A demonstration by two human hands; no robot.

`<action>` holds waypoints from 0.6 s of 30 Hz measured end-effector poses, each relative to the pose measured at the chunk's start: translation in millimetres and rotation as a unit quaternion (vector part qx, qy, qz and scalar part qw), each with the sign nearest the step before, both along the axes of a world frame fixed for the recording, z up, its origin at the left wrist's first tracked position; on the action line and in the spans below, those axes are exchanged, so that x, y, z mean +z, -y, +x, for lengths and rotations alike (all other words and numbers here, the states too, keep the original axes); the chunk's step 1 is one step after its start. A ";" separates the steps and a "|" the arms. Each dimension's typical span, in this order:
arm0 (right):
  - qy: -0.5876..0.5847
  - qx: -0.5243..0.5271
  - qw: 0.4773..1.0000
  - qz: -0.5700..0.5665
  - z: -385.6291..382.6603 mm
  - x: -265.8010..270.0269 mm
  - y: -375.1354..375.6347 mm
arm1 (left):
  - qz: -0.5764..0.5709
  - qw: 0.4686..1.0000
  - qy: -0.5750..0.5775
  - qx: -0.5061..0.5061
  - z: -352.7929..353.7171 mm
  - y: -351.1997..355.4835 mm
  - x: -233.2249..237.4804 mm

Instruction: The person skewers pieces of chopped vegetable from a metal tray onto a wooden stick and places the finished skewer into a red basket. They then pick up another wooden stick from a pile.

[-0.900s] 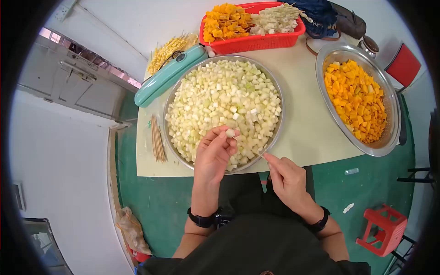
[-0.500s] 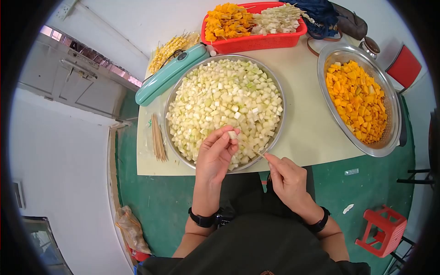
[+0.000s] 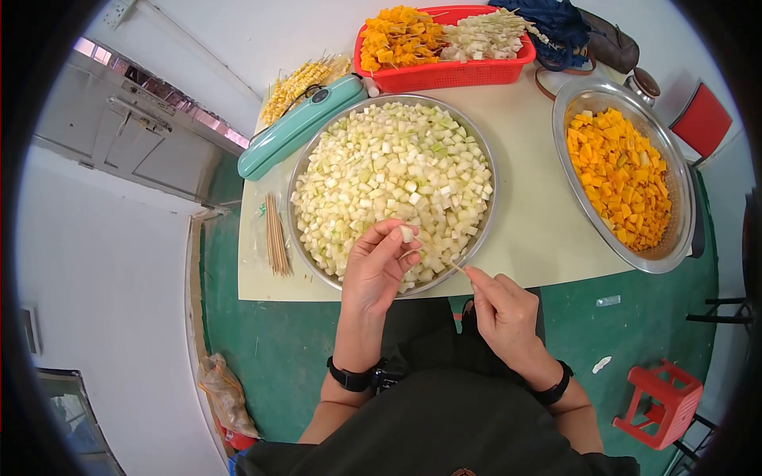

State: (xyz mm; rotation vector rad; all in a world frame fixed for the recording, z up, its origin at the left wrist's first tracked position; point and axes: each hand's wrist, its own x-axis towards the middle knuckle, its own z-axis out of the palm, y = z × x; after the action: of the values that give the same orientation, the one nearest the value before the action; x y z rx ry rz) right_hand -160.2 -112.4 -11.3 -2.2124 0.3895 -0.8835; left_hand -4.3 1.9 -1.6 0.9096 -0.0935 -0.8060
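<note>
My left hand (image 3: 377,270) pinches a pale green cube (image 3: 406,234) between thumb and fingertips, over the near rim of a big steel bowl (image 3: 295,178) heaped with the same pale cubes. My right hand (image 3: 502,311) grips the rear end of a thin wooden skewer (image 3: 440,258). The skewer's tip points up-left at the cube in my left hand. Both wrists wear black bands.
A second steel bowl (image 3: 681,238) of orange cubes stands at the right. A red basket (image 3: 444,73) of filled skewers sits at the back, a teal device (image 3: 298,127) and corn skewers (image 3: 298,79) at back left, spare skewers (image 3: 275,236) left of the bowl. A red stool (image 3: 659,401) stands on the green floor.
The cube in my left hand has slid slightly down and right toward the skewer tip. My right hand has shifted a little right and down with the skewer.
</note>
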 end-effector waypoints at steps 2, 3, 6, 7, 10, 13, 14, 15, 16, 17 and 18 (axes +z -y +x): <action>-0.003 -0.002 1.000 -0.006 -0.9 1.0 0.3 | -0.005 1.000 0.004 -0.006 0.0 -0.1 -0.3; -0.003 -0.002 1.000 -0.006 -1.4 0.6 0.3 | -0.005 1.000 0.004 -0.005 0.0 -0.1 -1.2; -0.001 -0.003 1.000 -0.009 -2.7 -0.8 -0.1 | -0.015 1.000 0.020 -0.004 0.2 0.3 -4.1; 0.000 -0.003 1.000 -0.009 -3.0 -1.0 -0.3 | -0.017 1.000 0.020 -0.004 0.2 0.4 -4.5; 0.002 -0.003 1.000 -0.009 -3.7 -2.1 -0.7 | -0.016 1.000 0.022 -0.002 -0.8 1.2 -4.2; 0.001 -0.003 1.000 -0.011 -4.4 -2.3 -0.8 | -0.012 1.000 0.028 0.001 -1.7 1.5 -4.4; 0.000 -0.004 1.000 -0.014 -4.6 -2.1 -0.8 | -0.011 0.999 0.032 0.002 -1.9 1.5 -4.5; 0.001 -0.004 1.000 -0.014 -4.9 -2.0 -0.9 | -0.011 0.999 0.033 0.002 -2.2 1.7 -4.4; -0.002 -0.005 1.000 -0.019 -5.2 -1.8 -0.9 | -0.004 0.999 0.047 0.006 -2.6 1.8 -4.2; -0.005 -0.007 1.000 -0.024 -5.6 -1.4 -0.9 | 0.003 0.998 0.062 0.009 -3.0 2.2 -4.1; -0.005 -0.007 1.000 -0.024 -6.1 -0.7 -0.8 | 0.003 0.998 0.062 0.009 -3.6 2.5 -3.8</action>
State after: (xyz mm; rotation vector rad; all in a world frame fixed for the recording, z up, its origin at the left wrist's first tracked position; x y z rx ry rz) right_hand -166.4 -111.6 -12.0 -2.2604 0.3926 -0.8991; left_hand -7.9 -0.7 -5.4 0.9651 -0.1917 -0.7335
